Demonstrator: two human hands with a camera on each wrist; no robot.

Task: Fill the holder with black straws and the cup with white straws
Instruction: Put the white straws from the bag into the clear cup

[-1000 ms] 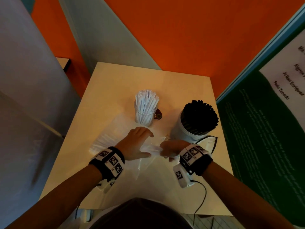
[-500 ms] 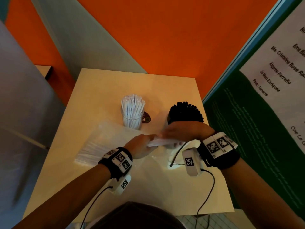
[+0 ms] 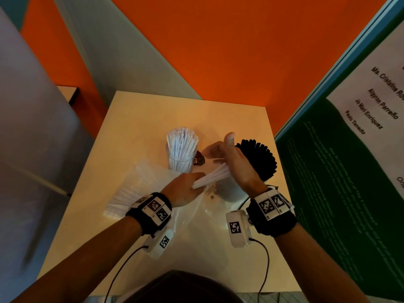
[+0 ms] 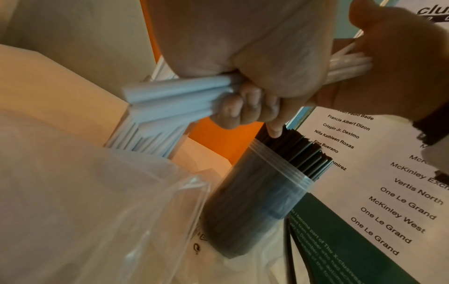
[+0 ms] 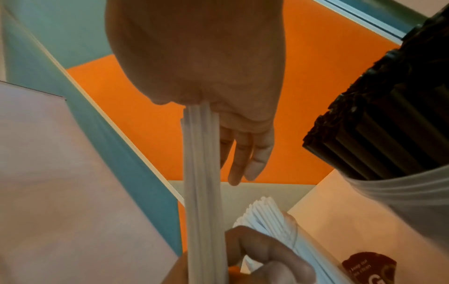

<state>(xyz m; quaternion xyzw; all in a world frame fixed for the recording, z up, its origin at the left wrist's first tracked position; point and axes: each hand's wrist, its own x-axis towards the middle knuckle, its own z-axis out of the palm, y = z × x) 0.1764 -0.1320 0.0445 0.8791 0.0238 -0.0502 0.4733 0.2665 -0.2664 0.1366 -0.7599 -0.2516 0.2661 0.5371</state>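
A clear cup (image 3: 181, 159) packed with white straws (image 3: 182, 142) stands mid-table. To its right is a white holder (image 3: 231, 190) full of black straws (image 3: 259, 159). Between them both hands hold one small bundle of white straws (image 3: 213, 176), which slopes up to the right. My left hand (image 3: 185, 190) grips the low end, fingers curled round it (image 4: 243, 108). My right hand (image 3: 232, 160) takes the high end at the palm (image 5: 206, 76), thumb up; three of its fingers (image 5: 245, 153) hang nearly straight. The bundle (image 5: 201, 173) hangs just in front of the cup's straws (image 5: 267, 215).
A clear plastic bag (image 3: 140, 186) with more white straws lies on the table (image 3: 153, 119) under my left forearm. A small dark red label (image 3: 199, 161) lies between cup and holder. A green printed board (image 3: 338, 193) stands along the right edge. Wrist cables trail towards me.
My right hand has risen and turned thumb-up, lifting its end of the white bundle off the table. The left hand keeps the low end.
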